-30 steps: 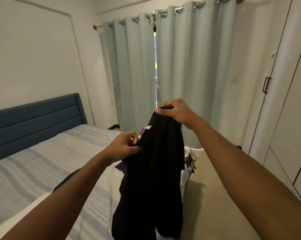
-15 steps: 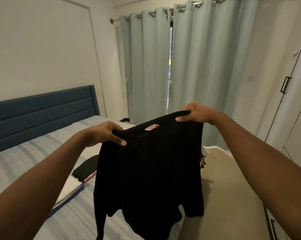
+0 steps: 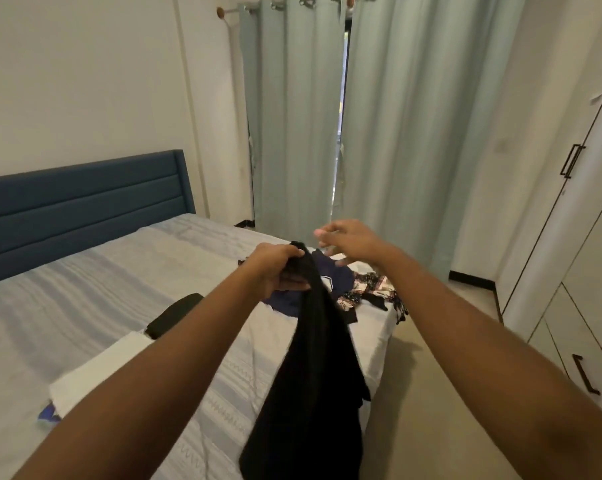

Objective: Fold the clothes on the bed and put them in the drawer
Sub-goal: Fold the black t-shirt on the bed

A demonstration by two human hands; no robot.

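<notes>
My left hand [image 3: 279,270] grips the bunched top of a black top [image 3: 317,375], which hangs down in a narrow fold over the bed's edge. Just to its right my right hand [image 3: 350,242] hovers with fingers spread, holding nothing. Behind the hands a navy garment [image 3: 337,280] and a patterned pink and black garment [image 3: 372,289] lie loose at the corner of the bed [image 3: 119,271]. A folded black item [image 3: 173,315] and a folded white one [image 3: 95,372] lie on the mattress to the left.
A blue headboard [image 3: 85,206] stands at the left wall. Pale green curtains [image 3: 379,133] hang behind the bed. White wardrobe doors and drawers with black handles [image 3: 583,374] line the right side, with a strip of beige floor [image 3: 431,393] between them and the bed.
The black top was held spread between both hands; now my right hand has let go and its top is gathered in my left hand. The view has tilted down.
</notes>
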